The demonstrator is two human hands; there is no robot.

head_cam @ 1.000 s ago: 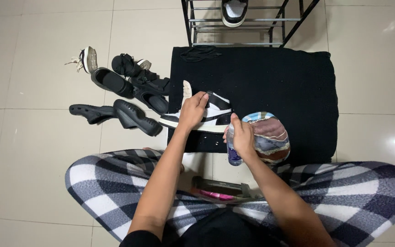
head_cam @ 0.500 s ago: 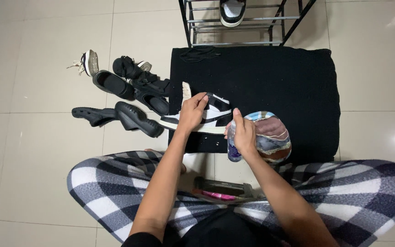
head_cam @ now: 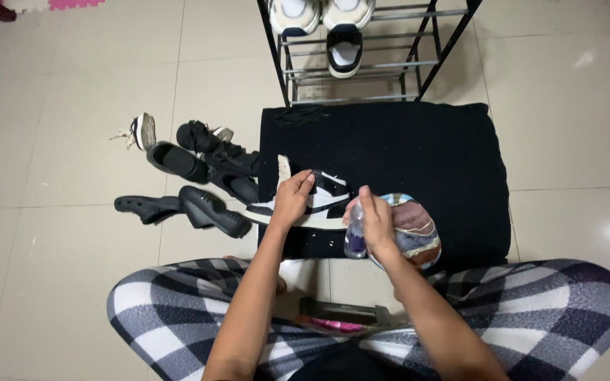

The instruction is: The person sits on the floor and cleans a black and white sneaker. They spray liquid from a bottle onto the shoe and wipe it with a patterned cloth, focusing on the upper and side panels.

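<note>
Nearest the viewer, the person sits cross-legged in checked trousers on the tiled floor (head_cam: 72,233), with a dark tool with a pink part (head_cam: 340,317) lying between the knees, behind both hands. The right hand (head_cam: 373,224) is closed around a small clear spray bottle (head_cam: 356,238), held upright with its top under the fingers, just right of the shoe. The left hand (head_cam: 293,200) is closed on the black-and-white sneaker (head_cam: 326,197), gripping its upper near the collar. The sneaker lies on the black cloth (head_cam: 404,148), directly ahead of the hands, its long axis running left to right, the toe past the cloth's left edge; the left hand is on it, the right just beside it. A rounded multicoloured bowl-like object (head_cam: 418,229) sits just right of the right hand. Left of the left hand, dark sandals and clogs (head_cam: 199,176) lie scattered. Farthest ahead stands a metal shoe rack (head_cam: 368,56). Against the earlier frame, both grips are unchanged; the view has tilted up, showing more of the rack.
</note>
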